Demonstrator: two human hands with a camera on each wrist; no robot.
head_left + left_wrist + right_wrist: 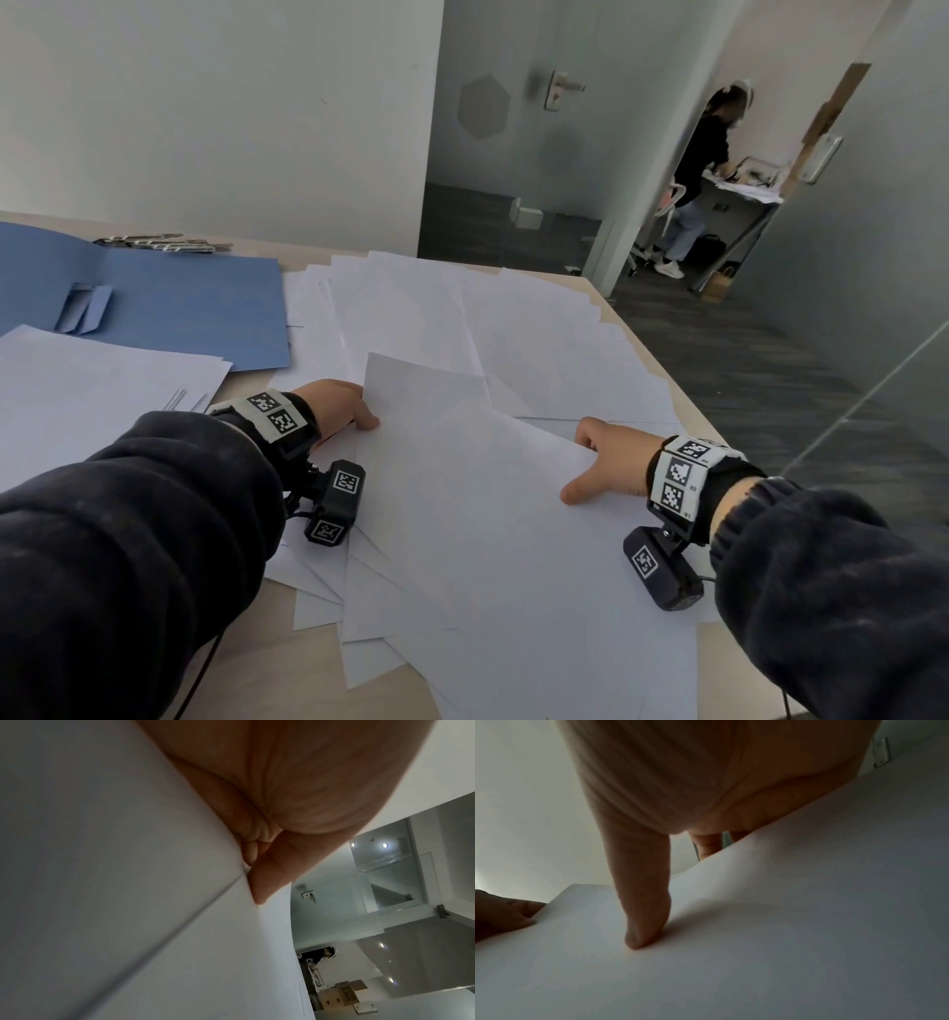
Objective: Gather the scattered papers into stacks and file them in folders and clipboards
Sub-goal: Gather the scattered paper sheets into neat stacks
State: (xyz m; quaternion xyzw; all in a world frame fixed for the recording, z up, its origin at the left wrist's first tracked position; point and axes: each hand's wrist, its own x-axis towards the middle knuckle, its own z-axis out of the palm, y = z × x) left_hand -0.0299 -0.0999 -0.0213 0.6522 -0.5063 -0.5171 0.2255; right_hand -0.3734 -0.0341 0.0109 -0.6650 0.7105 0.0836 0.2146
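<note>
Left hand (341,408) pinching left edge of top sheet (462,462); right hand (606,462) gripping right edge, thumb on top, fingers apparently beneath, probably to lift it square off scattered papers (539,334). Beyond, open blue folder (195,313): pocket seemingly empty. Partial stack (92,380) overlapping its near edge.

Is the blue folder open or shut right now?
Open. The blue folder lies spread flat on the table, its inner flap showing, and no papers are inside it.
</note>
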